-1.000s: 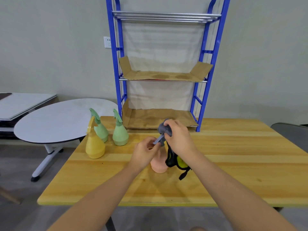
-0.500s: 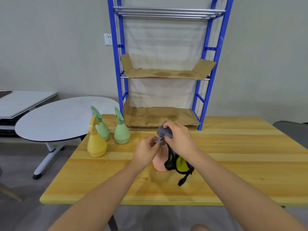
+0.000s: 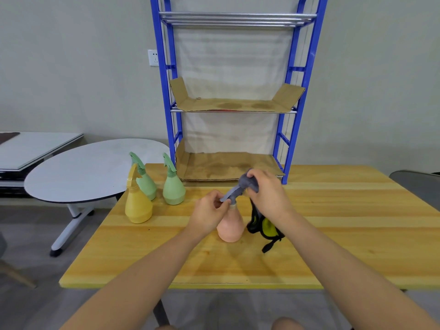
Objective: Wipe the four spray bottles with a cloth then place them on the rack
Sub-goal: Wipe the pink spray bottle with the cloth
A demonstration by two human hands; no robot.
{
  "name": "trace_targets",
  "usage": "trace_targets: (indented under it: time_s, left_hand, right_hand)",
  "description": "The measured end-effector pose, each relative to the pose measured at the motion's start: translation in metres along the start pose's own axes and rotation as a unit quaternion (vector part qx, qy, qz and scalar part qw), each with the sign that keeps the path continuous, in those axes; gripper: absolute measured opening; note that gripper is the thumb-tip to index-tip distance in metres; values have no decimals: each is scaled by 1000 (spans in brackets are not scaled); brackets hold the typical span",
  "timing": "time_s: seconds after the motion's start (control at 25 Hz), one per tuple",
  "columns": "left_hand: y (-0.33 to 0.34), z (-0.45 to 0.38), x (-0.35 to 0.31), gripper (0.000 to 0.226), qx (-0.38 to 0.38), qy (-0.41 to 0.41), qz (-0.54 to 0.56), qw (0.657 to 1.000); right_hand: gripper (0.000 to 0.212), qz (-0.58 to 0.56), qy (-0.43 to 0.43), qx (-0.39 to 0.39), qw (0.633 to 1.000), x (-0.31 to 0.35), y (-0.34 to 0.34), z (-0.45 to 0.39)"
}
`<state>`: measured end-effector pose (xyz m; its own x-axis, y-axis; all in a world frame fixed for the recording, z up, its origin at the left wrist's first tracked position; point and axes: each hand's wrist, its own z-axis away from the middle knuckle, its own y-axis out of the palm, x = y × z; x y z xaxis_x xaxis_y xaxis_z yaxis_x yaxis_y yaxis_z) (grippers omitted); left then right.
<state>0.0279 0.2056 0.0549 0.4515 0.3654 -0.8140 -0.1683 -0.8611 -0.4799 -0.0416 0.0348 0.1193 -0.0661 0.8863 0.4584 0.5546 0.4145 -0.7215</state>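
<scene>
A pink spray bottle (image 3: 230,228) with a grey spray head stands upright on the wooden table (image 3: 345,246). My left hand (image 3: 209,214) pinches the grey trigger and neck. My right hand (image 3: 267,196) closes over the top of the spray head and holds a black and yellow cloth (image 3: 264,226), which hangs down to the right of the bottle. To the left stand a yellow spray bottle (image 3: 138,207) and two green spray bottles (image 3: 146,184) (image 3: 173,190). The blue rack (image 3: 282,129) rises at the table's back edge, its cardboard-lined shelves bare.
A white oval side table (image 3: 78,172) stands left of the wooden table, with another white tabletop (image 3: 35,146) behind it. A grey chair back (image 3: 419,186) shows at the far right. A wall socket (image 3: 153,57) sits left of the rack.
Both hands stay on the pink bottle's spray head. My right hand has shifted slightly over the head with the cloth. The bottle remains standing in the same spot.
</scene>
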Motion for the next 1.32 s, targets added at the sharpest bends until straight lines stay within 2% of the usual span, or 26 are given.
trace_targets:
  time_s: [0.08, 0.2, 0.28, 0.36, 0.48, 0.6, 0.68, 0.76, 0.88, 1.0, 1.08, 1.2, 1.28, 1.32]
  left_hand:
    - [-6, -1, -8, 27, 40, -22, -3, 999]
    - [-12, -6, -23, 79, 127, -40, -62, 989]
    - [-6, -8, -26, 91, 133, -41, -111, 984]
    - [5, -6, -22, 83, 105, -41, -115, 987]
    - [14, -1, -10, 63, 49, -61, -46, 996]
    - [13, -2, 2, 52, 32, -79, 17, 996]
    - [11, -3, 14, 54, 29, -94, 75, 992]
    - [11, 2, 23, 71, 41, -119, 105, 986]
    - [27, 14, 30, 97, 37, -144, -21, 989]
    - [41, 17, 36, 93, 5, -127, -88, 988]
    - [38, 12, 41, 89, 26, -115, -44, 992]
    - [25, 1, 50, 82, 127, -100, 36, 986]
    - [22, -3, 58, 80, 149, -87, 21, 985]
    - [22, -3, 61, 87, 151, -86, -6, 985]
  right_hand:
    - [29, -15, 31, -45, 998, -14, -14, -1]
    - [31, -21, 58, -76, 995, -34, -26, 9]
    - [30, -17, 68, -59, 996, -43, -25, 19]
    - [29, -21, 71, -39, 996, -48, -19, 30]
    - [29, -31, 76, -17, 996, -53, -9, 45]
    - [29, -36, 85, -3, 996, -56, -2, 54]
    - [29, -39, 90, 0, 995, -59, -1, 57]
    - [28, -31, 92, 0, 995, -63, -1, 59]
    - [29, -23, 92, 2, 995, -68, 1, 59]
    - [30, -26, 86, 11, 996, -67, 5, 57]
    - [30, -33, 82, 17, 996, -66, 7, 57]
    - [31, -34, 79, 24, 996, -68, 7, 56]
    - [31, -36, 80, 28, 996, -70, 5, 55]
    - [30, -37, 81, 29, 996, -71, 5, 54]
